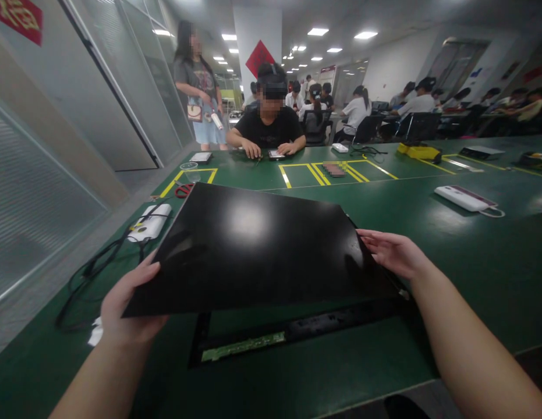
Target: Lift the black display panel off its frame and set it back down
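A glossy black LCD screen panel (262,256) is held up, tilted, above the table. My left hand (133,299) grips its lower left corner, thumb on the top face and the other fingers underneath. At the right edge, my right hand (393,253) supports the panel, its fingertips partly hidden behind that edge. Beneath the panel lies a dark frame (336,323), mostly covered by it. A narrow green circuit strip (244,347) runs along the near side of this frame.
Left of the panel are a white power strip (153,221), black cables (94,265) and red-handled scissors (183,190). A white device (463,198) lies right on the green table (484,267). A co-worker (268,125) sits opposite, near yellow tape markings (297,167); another person (201,87) stands behind.
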Action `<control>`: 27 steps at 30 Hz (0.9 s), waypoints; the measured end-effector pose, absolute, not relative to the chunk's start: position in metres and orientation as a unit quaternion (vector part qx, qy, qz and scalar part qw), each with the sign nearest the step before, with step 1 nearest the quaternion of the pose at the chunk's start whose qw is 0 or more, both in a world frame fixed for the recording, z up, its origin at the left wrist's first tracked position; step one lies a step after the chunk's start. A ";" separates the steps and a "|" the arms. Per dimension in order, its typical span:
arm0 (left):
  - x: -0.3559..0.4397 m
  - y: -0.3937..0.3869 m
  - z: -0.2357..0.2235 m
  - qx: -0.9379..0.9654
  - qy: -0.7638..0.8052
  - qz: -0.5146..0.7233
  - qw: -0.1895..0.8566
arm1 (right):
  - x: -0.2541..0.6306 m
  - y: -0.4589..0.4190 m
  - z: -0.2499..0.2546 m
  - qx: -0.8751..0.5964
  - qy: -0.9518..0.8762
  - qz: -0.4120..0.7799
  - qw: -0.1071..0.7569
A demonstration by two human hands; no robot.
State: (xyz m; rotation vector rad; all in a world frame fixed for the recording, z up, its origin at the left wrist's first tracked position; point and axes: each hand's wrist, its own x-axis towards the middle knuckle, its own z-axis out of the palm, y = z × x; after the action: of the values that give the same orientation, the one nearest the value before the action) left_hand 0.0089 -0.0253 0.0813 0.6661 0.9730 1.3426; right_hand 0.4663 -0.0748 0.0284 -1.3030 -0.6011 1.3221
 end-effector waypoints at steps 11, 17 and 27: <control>0.007 -0.029 0.074 0.375 0.477 0.499 0.619 | 0.467 -0.075 0.033 -0.652 -0.236 0.466 0.549; 0.004 -0.033 0.079 0.362 0.527 0.483 0.598 | 0.465 -0.072 0.031 -0.674 -0.230 0.469 0.523; 0.016 -0.038 0.079 0.423 0.457 0.455 0.636 | 0.469 -0.071 0.028 -0.697 -0.223 0.420 0.537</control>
State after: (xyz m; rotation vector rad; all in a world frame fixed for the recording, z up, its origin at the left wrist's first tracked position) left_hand 0.0158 -0.0383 0.0789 0.9675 1.0440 1.0404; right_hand 0.4694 -0.0714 0.0284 -1.6589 -0.5311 0.9987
